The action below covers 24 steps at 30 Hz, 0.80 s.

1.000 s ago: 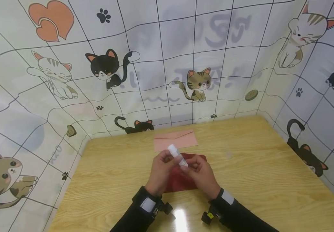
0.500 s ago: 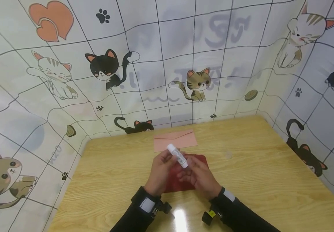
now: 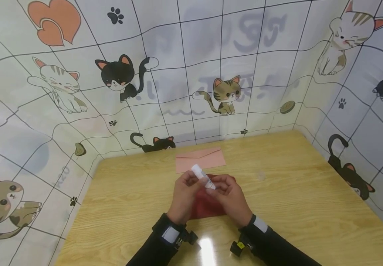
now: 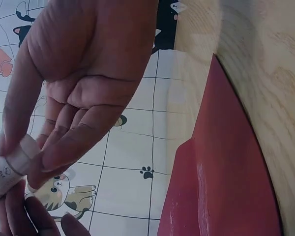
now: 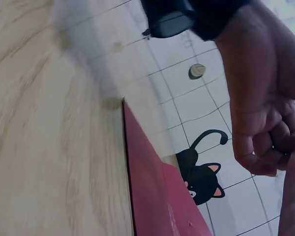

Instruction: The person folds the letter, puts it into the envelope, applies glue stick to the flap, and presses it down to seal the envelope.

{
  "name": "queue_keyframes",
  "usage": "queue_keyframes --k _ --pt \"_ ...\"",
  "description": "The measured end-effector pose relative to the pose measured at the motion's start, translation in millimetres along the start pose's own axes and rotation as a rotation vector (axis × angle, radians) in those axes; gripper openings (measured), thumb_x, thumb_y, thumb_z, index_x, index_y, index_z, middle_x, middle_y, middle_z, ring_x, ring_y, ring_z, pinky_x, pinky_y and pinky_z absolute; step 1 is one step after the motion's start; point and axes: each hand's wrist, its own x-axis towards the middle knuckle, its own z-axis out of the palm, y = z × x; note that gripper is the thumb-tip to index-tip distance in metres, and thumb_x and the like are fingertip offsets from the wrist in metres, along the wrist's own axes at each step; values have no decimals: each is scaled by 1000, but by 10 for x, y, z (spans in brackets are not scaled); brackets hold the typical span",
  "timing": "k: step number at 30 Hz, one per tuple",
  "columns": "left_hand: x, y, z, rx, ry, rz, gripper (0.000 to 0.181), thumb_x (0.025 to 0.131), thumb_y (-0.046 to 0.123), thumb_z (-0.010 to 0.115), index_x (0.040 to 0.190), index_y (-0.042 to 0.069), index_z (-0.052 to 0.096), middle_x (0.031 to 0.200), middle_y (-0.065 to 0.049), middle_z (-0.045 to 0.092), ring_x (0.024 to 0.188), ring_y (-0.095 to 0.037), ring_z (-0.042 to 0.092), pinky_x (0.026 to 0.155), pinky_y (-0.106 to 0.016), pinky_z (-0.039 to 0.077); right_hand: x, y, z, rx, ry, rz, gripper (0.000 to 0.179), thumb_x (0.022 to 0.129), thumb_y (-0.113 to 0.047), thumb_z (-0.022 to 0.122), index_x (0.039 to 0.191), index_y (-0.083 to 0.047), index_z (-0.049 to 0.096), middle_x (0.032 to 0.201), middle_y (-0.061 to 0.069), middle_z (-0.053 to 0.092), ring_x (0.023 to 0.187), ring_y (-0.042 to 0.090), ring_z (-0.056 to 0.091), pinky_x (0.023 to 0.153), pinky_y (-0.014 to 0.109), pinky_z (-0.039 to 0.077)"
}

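Note:
A white glue stick (image 3: 198,172) with small print on its side is held slantwise in front of me, cap end up and to the left. My left hand (image 3: 183,194) grips it around the middle. At its lower end, the thumb and fingers of my right hand (image 3: 234,201) pinch the base. Beneath both hands a dark red envelope (image 3: 206,207) lies on the table, partly hidden by them. In the left wrist view, shiny streaks run along the flap fold of that red envelope (image 4: 231,167).
Behind the red envelope lies a pink envelope (image 3: 200,160), its flap side up. A small, pale, see-through round piece (image 3: 261,176) is on the wooden table (image 3: 294,207) to the right. A cat-printed sheet (image 3: 168,111) walls the back and sides.
Half a second ago my right fingers were spread apart beside the glue stick's base; now they have closed in on it again. The left hand's hold stays the same.

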Motion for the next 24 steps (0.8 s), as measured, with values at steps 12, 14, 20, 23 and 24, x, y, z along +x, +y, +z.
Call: queue_keyframes --k 12,14,20,23,24 --pt "-42 0 76 -9 25 15 22 103 12 83 116 7 65 104 1 75 103 -17 68 85 -25 60 -80 -12 104 -240 124 -76 32 100 -8 87 125 -8 69 120 13 82 109 12 78 98 25 66" --pt "-44 0 78 -13 25 17 21 103 11 82 115 8 65 103 1 74 101 -16 69 85 -25 60 -89 -20 106 -291 132 -105 26 100 -9 88 120 -9 70 120 11 83 110 17 80 98 31 68" --pt "-42 5 72 -2 14 23 23 102 10 83 114 6 64 102 1 75 99 -15 70 84 -25 61 -95 -41 100 -430 154 -216 18 98 -9 90 105 -12 73 111 6 86 101 20 82 89 33 70" --pt "-16 2 46 37 7 18 24 103 13 83 116 3 66 106 0 76 101 -14 70 89 -29 62 -77 -47 31 -509 170 -295 19 96 -8 91 104 -13 75 106 3 85 95 17 80 83 30 67" --pt "-6 5 34 60 11 11 25 104 16 82 118 3 67 108 -1 77 103 -14 70 92 -30 62 -65 -57 -17 -551 182 -321 20 95 -8 92 105 -13 76 105 3 85 93 17 78 81 30 66"
